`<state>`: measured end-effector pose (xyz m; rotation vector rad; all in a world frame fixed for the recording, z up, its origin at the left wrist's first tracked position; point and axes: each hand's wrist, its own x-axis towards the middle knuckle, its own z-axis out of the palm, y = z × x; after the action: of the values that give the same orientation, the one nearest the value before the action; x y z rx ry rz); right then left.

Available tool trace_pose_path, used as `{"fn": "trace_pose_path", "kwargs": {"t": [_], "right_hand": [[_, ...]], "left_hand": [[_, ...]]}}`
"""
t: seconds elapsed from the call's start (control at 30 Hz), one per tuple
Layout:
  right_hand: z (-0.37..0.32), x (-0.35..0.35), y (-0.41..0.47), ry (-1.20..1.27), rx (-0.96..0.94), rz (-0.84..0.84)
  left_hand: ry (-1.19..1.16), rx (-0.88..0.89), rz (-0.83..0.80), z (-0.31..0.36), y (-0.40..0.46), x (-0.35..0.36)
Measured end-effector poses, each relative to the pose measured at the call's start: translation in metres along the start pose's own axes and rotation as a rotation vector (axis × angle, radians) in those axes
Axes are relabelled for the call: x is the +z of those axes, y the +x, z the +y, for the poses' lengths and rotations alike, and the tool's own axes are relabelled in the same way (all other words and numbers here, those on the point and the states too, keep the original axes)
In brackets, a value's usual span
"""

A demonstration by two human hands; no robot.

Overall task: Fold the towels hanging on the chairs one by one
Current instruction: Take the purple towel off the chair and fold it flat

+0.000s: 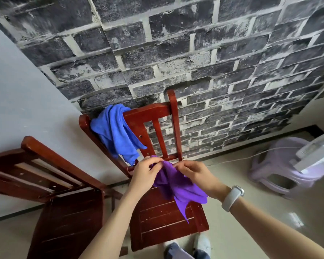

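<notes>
**Purple towel held up by its top edge, blue one waiting**

Both hands pinch the purple towel (173, 182) along its upper edge: the left hand (145, 171) and the right hand (192, 173) sit close together, fingers curled on bunched cloth. The towel hangs crumpled between them, above the seat of the nearer red chair (168, 217), its tip dangling toward the seat. This looks like the opening step of a fold, finding corners. Next the hands would probably need to work apart along the edge until the cloth hangs flat. The blue towel (116, 131) is draped over that chair's backrest, untouched. A second red chair (54, 184) stands to the left.
</notes>
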<state>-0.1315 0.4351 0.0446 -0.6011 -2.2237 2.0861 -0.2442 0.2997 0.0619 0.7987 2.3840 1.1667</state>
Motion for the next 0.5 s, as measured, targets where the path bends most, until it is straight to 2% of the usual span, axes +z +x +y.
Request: {"fn": "trace_pose_path", "kwargs": {"t": [0.13, 0.23, 0.37, 0.5], "right_hand": [[0.035, -0.003, 0.003, -0.175, 0.228, 0.268], [0.045, 0.006, 0.009, -0.097, 0.364, 0.198], [0.034, 0.02, 0.018, 0.226, 0.351, 0.142], [0.022, 0.026, 0.026, 0.205, 0.241, 0.246]], "left_hand": [[-0.113, 0.034, -0.001, 0.009, -0.004, -0.005], [-0.181, 0.075, 0.017, 0.015, -0.006, -0.013], [-0.197, 0.107, 0.031, 0.016, -0.007, -0.024], [-0.18, 0.088, 0.077, 0.01, -0.003, -0.045]]}}
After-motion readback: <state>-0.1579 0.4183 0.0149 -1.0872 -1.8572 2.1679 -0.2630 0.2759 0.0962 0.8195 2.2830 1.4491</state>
